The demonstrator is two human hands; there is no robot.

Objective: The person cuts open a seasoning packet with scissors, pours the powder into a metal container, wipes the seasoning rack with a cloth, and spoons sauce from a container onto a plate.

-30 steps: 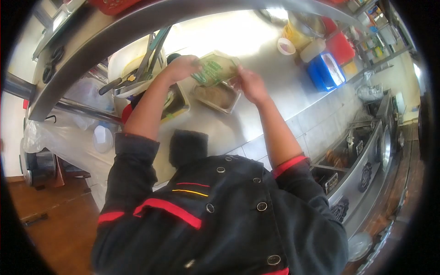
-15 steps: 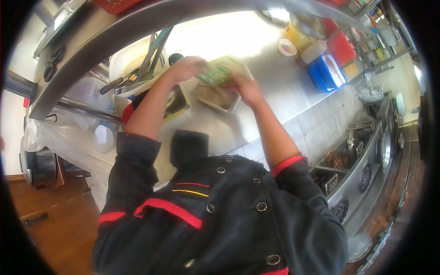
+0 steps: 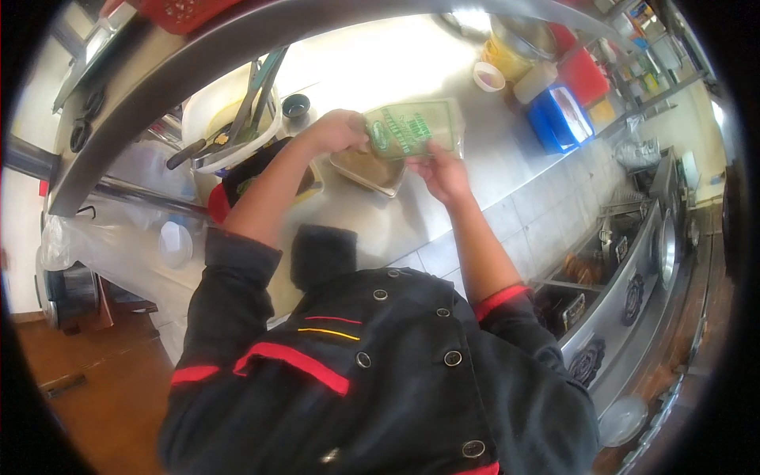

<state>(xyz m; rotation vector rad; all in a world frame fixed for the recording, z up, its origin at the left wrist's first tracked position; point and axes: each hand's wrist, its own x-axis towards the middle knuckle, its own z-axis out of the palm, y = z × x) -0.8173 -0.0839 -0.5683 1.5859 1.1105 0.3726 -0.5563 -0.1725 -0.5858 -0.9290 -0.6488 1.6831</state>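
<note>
A clear plastic packet with green print (image 3: 417, 130) is held up over the steel counter (image 3: 380, 226). My left hand (image 3: 340, 132) is closed on its left end. At the packet's lower edge, my right hand (image 3: 442, 172) grips it with the thumb on the front. Below the packet sits a rectangular metal tray (image 3: 368, 171) with something brown in it, partly covered by the packet and my left hand. A second container (image 3: 310, 184) is left of the tray, mostly behind my left forearm.
A white tub (image 3: 229, 115) with long-handled tools and a small dark cup (image 3: 296, 106) stand at back left. A blue box (image 3: 560, 119), a white bowl (image 3: 488, 77) and a yellow container (image 3: 511, 55) are at back right. A steel shelf edge (image 3: 317, 17) arches overhead.
The packet has turned and moved right, and its green print now faces me flat. My left hand has shifted right and down a little, uncovering the small dark cup.
</note>
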